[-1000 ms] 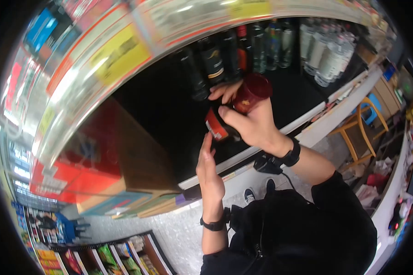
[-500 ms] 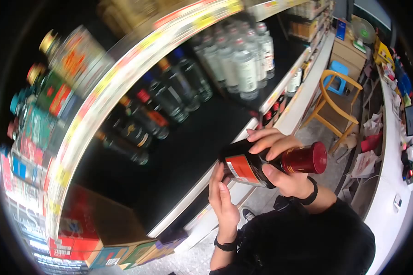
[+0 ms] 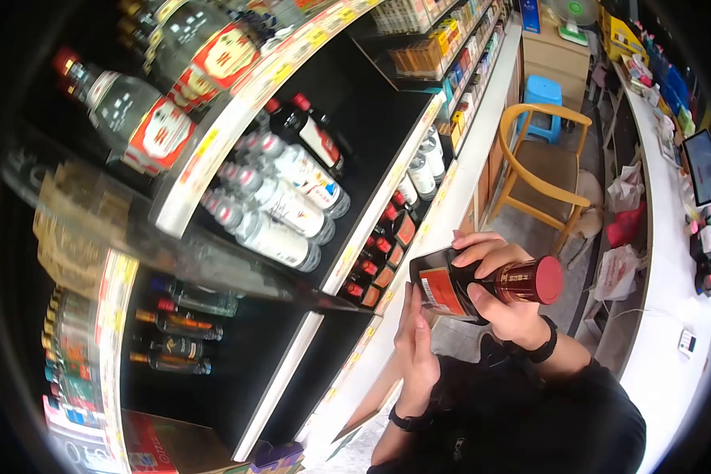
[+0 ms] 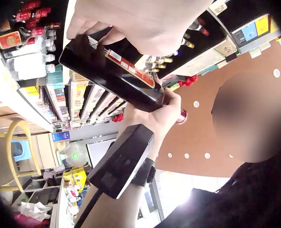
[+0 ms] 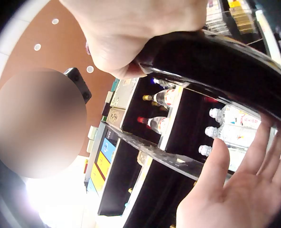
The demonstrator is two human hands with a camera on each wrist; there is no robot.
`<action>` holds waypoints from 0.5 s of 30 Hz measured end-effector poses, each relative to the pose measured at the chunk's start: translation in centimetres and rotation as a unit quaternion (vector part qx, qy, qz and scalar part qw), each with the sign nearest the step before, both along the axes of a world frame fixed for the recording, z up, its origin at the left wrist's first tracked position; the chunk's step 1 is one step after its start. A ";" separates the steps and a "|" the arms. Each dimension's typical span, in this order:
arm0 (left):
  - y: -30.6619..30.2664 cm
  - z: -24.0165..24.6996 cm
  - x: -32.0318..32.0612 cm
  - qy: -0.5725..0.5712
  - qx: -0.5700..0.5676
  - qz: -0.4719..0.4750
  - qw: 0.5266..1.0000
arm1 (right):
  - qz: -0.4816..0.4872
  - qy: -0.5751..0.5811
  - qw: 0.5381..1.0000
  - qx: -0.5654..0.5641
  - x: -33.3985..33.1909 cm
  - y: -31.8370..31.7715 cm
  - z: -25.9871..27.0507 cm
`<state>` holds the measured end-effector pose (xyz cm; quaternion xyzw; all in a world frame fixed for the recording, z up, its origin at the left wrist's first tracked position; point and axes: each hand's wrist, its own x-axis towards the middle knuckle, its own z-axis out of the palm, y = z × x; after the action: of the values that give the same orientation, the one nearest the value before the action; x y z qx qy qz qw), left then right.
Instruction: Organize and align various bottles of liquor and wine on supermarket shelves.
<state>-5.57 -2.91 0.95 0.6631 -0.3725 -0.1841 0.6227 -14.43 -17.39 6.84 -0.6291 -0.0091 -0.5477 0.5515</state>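
A dark glass bottle [image 3: 441, 289] with a red-orange label and a dark red cap [image 3: 550, 280] lies tilted in front of the person's body. The right hand [image 3: 515, 314] grips it round the shoulder and neck, thumb on the near side, fingers over the far side. Straight fingers of the left hand [image 3: 415, 359] rest against the base end. In the left wrist view, the bottle's dark body [image 4: 114, 80] spans between both hands. The right wrist view has the left palm [image 5: 240, 192] facing up with fingers extended along the bottle's end [image 5: 268, 80].
Left of the hands stands a shelf with clear white-labelled bottles [image 3: 284, 237], dark red-capped bottles [image 3: 312, 134] and small bottles [image 3: 379, 261] on a lower level. Ahead are a wooden chair [image 3: 541, 166] and a blue stool [image 3: 541, 103]. A white counter [image 3: 663, 261] runs along the right.
The bottle has come out from over the black shelf towards the body and right, turned with its cap rightward. The head view has swung right along the aisle. Both hands stay on the bottle.
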 end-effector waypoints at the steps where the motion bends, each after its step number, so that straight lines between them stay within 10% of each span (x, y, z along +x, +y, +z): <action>1: -0.8 0.1 0.4 -0.023 0.008 0.000 1.000 | -0.001 -0.003 1.000 0.006 0.4 -1.0 -0.1; 15: -12.8 0.7 10.2 -0.107 -0.069 0.027 0.991 | -0.016 -0.072 0.994 -0.085 13.1 -12.2 1.6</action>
<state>4.66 -15.76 1.62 0.6441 -0.4312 -0.0693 0.6280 -1.38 -29.63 8.40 -0.6324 -0.0850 -0.5981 0.4850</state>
